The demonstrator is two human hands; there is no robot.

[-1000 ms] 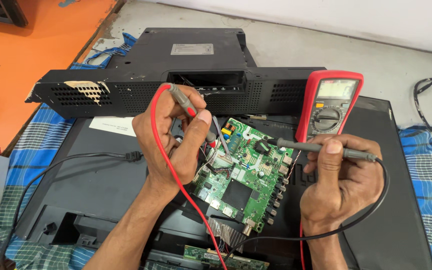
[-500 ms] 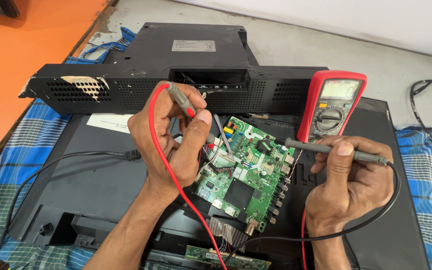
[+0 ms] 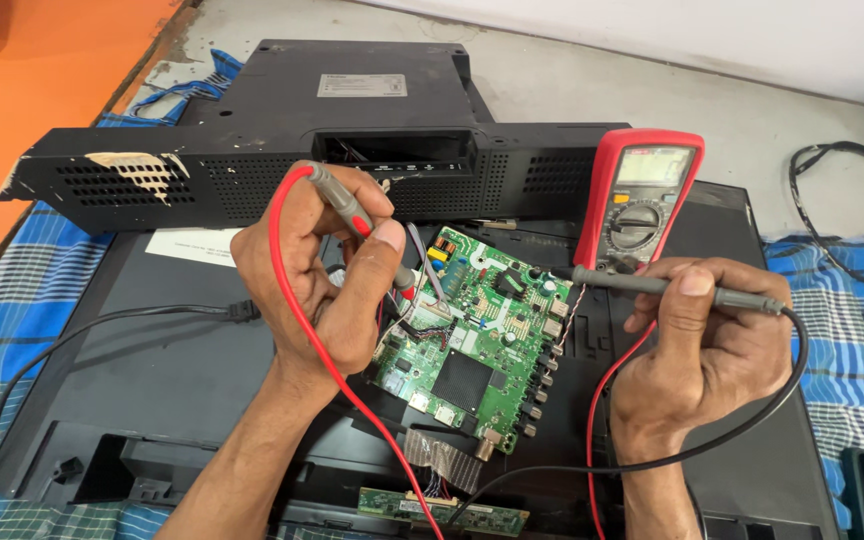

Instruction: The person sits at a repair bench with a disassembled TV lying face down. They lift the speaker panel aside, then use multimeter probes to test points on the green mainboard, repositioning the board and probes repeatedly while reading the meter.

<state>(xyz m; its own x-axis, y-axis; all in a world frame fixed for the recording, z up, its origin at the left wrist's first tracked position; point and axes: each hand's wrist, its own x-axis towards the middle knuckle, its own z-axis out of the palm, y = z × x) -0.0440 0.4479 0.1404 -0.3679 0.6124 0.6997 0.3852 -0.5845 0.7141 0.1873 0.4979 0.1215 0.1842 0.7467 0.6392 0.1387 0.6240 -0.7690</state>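
Two probes in use. Left hand [image 3: 327, 290] grasps the red-lead probe [image 3: 352, 212], tip down at the green circuit board's [image 3: 472, 335] left edge, contact point hidden by fingers. Right hand [image 3: 702, 345] grasps the black-lead probe [image 3: 652, 285], tip at the board's right edge. Red multimeter [image 3: 642, 195] stands behind; display unreadable. Black casing [image 3: 282, 170] farthest.

Circuit board [image 3: 472, 335] on TV back [image 3: 152, 350], multimeter [image 3: 642, 200] behind-right, cover [image 3: 252, 175] behind.

red probe [image 3: 352, 210] tip hidden, meter [image 3: 642, 195] reading blurred
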